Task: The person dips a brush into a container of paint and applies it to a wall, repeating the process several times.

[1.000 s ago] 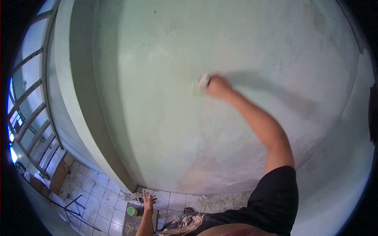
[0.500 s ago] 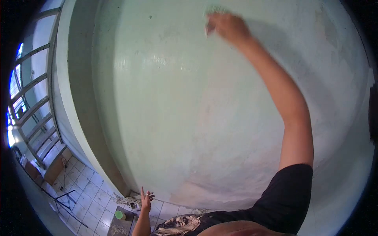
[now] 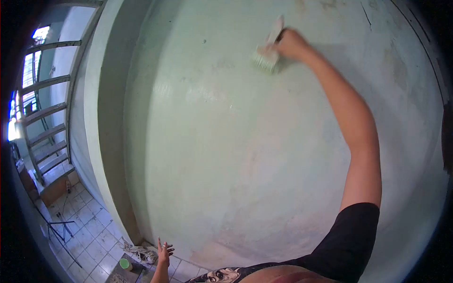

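Note:
High on the pale green wall (image 3: 212, 141), my right hand (image 3: 293, 45) grips a wide paintbrush (image 3: 267, 60). The brush's light handle points up and its pale bristles point down, at or very close to the wall; some blur hides the exact contact. A patchy mix of green, whitish and pinkish areas covers the wall surface. Low in the view, my left hand (image 3: 163, 252) has its fingers spread and holds nothing. It is near the foot of the wall, beside a crumpled cloth (image 3: 144, 253) on the floor.
A container with a green top (image 3: 125, 264) stands on a dark board (image 3: 118, 276) at the lower left. A wall pillar (image 3: 106, 141) juts out on the left. Beyond it are a railing (image 3: 52, 82), a thin black stand (image 3: 63, 231) and white floor tiles (image 3: 92, 236).
The paintbrush has flipped from bristles up to bristles down, and my right hand has lowered slightly on the wall. The view has shifted a little. My left hand stays low and spread.

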Available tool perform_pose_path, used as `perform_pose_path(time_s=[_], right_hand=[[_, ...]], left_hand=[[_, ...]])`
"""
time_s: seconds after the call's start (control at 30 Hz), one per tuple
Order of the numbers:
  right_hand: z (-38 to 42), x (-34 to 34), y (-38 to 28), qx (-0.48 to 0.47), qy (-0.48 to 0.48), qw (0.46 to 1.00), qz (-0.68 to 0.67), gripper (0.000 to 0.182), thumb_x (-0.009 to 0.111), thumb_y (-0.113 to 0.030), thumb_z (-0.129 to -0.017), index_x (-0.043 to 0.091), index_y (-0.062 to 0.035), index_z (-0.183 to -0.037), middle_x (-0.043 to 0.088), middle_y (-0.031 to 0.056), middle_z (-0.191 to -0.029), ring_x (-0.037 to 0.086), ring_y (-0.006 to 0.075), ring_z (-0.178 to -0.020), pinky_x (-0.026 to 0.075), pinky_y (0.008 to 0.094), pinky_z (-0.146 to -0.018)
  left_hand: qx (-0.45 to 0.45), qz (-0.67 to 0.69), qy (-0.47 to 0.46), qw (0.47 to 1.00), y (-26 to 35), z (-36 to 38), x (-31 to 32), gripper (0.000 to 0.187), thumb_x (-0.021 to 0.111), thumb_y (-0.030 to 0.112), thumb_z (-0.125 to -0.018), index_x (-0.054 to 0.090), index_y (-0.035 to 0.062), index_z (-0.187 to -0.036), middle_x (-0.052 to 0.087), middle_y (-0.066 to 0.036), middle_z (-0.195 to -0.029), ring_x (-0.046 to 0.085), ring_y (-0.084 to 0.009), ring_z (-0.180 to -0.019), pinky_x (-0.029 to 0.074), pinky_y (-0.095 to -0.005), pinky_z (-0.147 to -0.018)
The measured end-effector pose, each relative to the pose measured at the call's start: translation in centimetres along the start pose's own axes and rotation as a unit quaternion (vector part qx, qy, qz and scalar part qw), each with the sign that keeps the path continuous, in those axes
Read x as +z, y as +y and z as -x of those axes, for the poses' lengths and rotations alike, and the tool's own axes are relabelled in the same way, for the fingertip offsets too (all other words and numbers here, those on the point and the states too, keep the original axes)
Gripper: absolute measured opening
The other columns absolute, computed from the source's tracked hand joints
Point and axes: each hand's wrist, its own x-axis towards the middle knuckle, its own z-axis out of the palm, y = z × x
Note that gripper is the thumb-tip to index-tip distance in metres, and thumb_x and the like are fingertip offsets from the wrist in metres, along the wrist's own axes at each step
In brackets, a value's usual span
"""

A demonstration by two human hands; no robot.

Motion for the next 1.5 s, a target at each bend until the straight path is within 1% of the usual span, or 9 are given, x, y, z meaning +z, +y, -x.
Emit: perform_pose_path(time_s=[0.23,0.3,0.53,0.7,0.77,1.0,1.23,1.4,1.5], right_hand=[[-7.0,-7.0,-3.0,-0.022,0.264,0.961,0.082,0.030,0.056,-0.029,-0.079,0.063,-0.0015,-0.088,0.063,0.0175,-0.091,0.061,0.0257,-0.088,0.046,0.0378,-0.080],[-8.1,-3.4,-0.3,-0.176,0.288,0.919,0.203,0.022,0.053,-0.020,-0.078,0.061,-0.0029,-0.089,0.063,0.0114,-0.084,0.061,0.0290,-0.077,0.048,0.0384,-0.068],[9.1,10.9,-7.0,-0.390,0.103,0.901,0.162,0.011,0.052,-0.012,-0.071,0.059,-0.0074,-0.079,0.060,0.0067,-0.083,0.059,0.0213,-0.077,0.049,0.0317,-0.069],[13.0,11.6,-10.8,-0.371,-0.048,0.925,-0.068,0.013,0.065,-0.019,-0.071,0.060,-0.0081,-0.077,0.059,0.0066,-0.071,0.057,0.0223,-0.063,0.047,0.0332,-0.058],[9.6,9.1,-10.6,-0.154,-0.160,0.972,-0.081,0.024,0.068,-0.027,-0.072,0.060,-0.0046,-0.070,0.061,0.0095,-0.068,0.057,0.0223,-0.059,0.046,0.0326,-0.057],[-11.5,-4.4,0.1,0.004,0.127,0.991,0.034,0.033,0.066,-0.027,-0.073,0.063,0.0015,-0.088,0.065,0.0144,-0.083,0.063,0.0238,-0.075,0.048,0.0332,-0.067],[-17.6,-12.6,0.1,-0.026,0.395,0.900,0.180,0.023,0.054,-0.035,-0.081,0.064,-0.0185,-0.094,0.063,0.0129,-0.092,0.060,0.0302,-0.086,0.048,0.0411,-0.074],[-17.7,-10.6,2.4,0.062,0.297,0.923,0.236,0.023,0.052,-0.032,-0.082,0.061,-0.0212,-0.101,0.063,0.0090,-0.094,0.060,0.0299,-0.084,0.048,0.0422,-0.073],[-13.1,-5.1,3.1,-0.176,0.270,0.917,0.234,0.026,0.058,-0.026,-0.078,0.061,-0.0141,-0.100,0.063,0.0105,-0.091,0.061,0.0298,-0.081,0.049,0.0385,-0.070]], left_hand=[[-0.048,0.015,0.067,0.996,-1.8,1.2,-2.6,0.064,0.047,0.039,-0.088,0.008,0.0306,-0.139,0.058,-0.012,-0.088,0.056,-0.0187,-0.064,0.044,-0.0302,-0.054],[-0.009,0.030,0.051,0.998,-4.5,0.3,-4.1,0.064,0.047,0.039,-0.088,0.009,0.0303,-0.139,0.058,-0.012,-0.086,0.056,-0.0186,-0.061,0.043,-0.0301,-0.052],[-0.016,0.000,0.022,1.000,-7.7,-0.7,-8.1,0.065,0.046,0.041,-0.088,0.008,0.0281,-0.139,0.056,-0.013,-0.092,0.056,-0.0209,-0.068,0.043,-0.0328,-0.057],[0.003,0.005,0.026,1.000,-7.7,-1.8,-9.4,0.065,0.044,0.042,-0.088,0.008,0.0264,-0.140,0.054,-0.013,-0.099,0.056,-0.0229,-0.076,0.044,-0.0350,-0.062],[0.033,0.051,0.067,0.996,-5.4,-1.4,-8.6,0.064,0.049,0.041,-0.086,0.013,0.0323,-0.138,0.056,-0.010,-0.079,0.055,-0.0184,-0.057,0.042,-0.0303,-0.049],[0.010,0.093,0.128,0.987,-3.0,0.2,-7.1,0.061,0.049,0.040,-0.087,0.015,0.0343,-0.137,0.054,-0.008,-0.079,0.053,-0.0175,-0.056,0.040,-0.0300,-0.048],[0.074,0.100,0.173,0.977,-2.7,0.4,-7.1,0.058,0.048,0.032,-0.088,0.019,0.0297,-0.138,0.055,-0.007,-0.081,0.053,-0.0149,-0.057,0.039,-0.0255,-0.048],[0.086,0.058,0.182,0.978,-4.3,-1.2,-7.0,0.057,0.047,0.033,-0.088,0.019,0.0295,-0.138,0.054,-0.007,-0.081,0.052,-0.0142,-0.058,0.039,-0.0252,-0.049],[0.050,0.032,0.162,0.985,-2.2,-0.7,-6.2,0.056,0.046,0.035,-0.088,0.020,0.0304,-0.138,0.055,-0.008,-0.083,0.051,-0.0139,-0.057,0.039,-0.0252,-0.050]])
